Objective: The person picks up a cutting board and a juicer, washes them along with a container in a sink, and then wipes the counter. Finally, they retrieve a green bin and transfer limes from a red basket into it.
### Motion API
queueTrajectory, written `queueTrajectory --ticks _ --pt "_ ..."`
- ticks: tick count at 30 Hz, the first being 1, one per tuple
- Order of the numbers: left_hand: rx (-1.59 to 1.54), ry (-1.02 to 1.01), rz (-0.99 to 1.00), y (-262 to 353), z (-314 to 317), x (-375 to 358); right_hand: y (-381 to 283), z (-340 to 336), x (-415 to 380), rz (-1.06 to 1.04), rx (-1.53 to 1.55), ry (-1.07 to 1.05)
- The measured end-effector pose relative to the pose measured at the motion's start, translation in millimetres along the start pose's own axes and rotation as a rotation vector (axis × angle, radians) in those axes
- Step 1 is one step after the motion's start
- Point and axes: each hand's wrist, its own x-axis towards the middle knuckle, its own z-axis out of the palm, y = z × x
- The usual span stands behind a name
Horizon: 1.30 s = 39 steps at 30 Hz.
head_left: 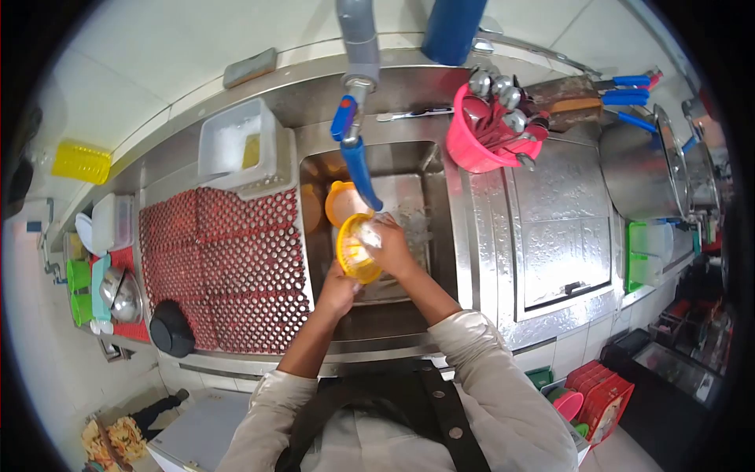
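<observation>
Over the steel sink (393, 321), my left hand (340, 289) is closed on the lower rim of a yellow strainer-like bowl (359, 266), which is tilted. My right hand (388, 245) is at the bowl's upper right side, fingers bent around something whitish that I cannot make out. Behind the bowl, an orange-rimmed container (341, 198) sits in the sink, with another orange one (311, 208) at the sink's left wall. The blue hose of the tap (359, 169) hangs just above my right hand.
Left of the sink lies a red perforated mat (224, 271) with a black bowl (171, 328) at its corner. A clear tub of suds (233, 145) stands behind it. Right of the sink are a pink bucket of ladles (481, 157) and a large pot (635, 169).
</observation>
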Motion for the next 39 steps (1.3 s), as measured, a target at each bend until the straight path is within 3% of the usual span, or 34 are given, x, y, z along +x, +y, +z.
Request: queueTrajectory --ticks 1,2,7,10,13,15,17,18,20,21,23,25,27,29,31,33,34,39 --pt "-0.055 -0.085 -0.037 3 0 -2 -1 -4 -2 -0.136 0.036 0.011" --pt "-0.106 -0.048 -0.016 4 4 -2 13 -5 0 -0.02 0.032 0.05" --pt "-0.36 -0.091 0.141 3 17 14 15 9 -40 0.038 -0.197 0.219" --pt "-0.329 -0.056 0.147 -7 16 16 3 17 -63 0.135 -0.224 0.189" --pt "-0.218 -0.041 0.17 -11 11 22 -14 17 -65 0.231 -0.236 0.031" --pt "-0.041 -0.005 0.051 -10 8 24 -28 13 -56 0.193 0.152 -0.045" --pt "0.126 -0.014 0.162 -32 -8 32 -28 10 -39 0.275 0.191 -0.052" --pt "0.169 0.016 0.067 -32 -7 25 -46 2 -26 0.158 0.118 0.034" --pt "0.183 0.02 0.067 -42 -5 17 -49 6 -12 -0.159 -0.098 0.126" --pt "0.184 0.014 0.071 -33 5 10 -34 9 -8 -0.163 -0.102 0.132" --pt "0.247 0.062 -0.203 -5 26 -13 -2 16 4 -0.021 -0.347 0.17" --pt "0.27 0.084 -0.071 -18 10 -16 16 0 21 0.234 -0.219 0.193" --pt "0.26 0.034 0.033 -12 -1 -18 20 -14 23 0.294 -0.018 0.21" --pt "0.172 0.016 0.058 -10 -13 -22 11 -11 15 0.066 -0.199 0.348" --pt "0.041 0.176 0.006 -17 -12 -22 -50 -5 0 0.085 -0.304 0.093" --pt "0.174 0.303 -0.076 -41 -30 -11 -92 14 -3 -0.155 -0.243 -0.065" --pt "0.076 0.34 -0.05 -41 -23 -13 -118 24 4 -0.274 -0.223 -0.061" --pt "0.38 0.374 0.127 -10 -8 -30 -226 69 96 -0.607 -0.424 -0.052"
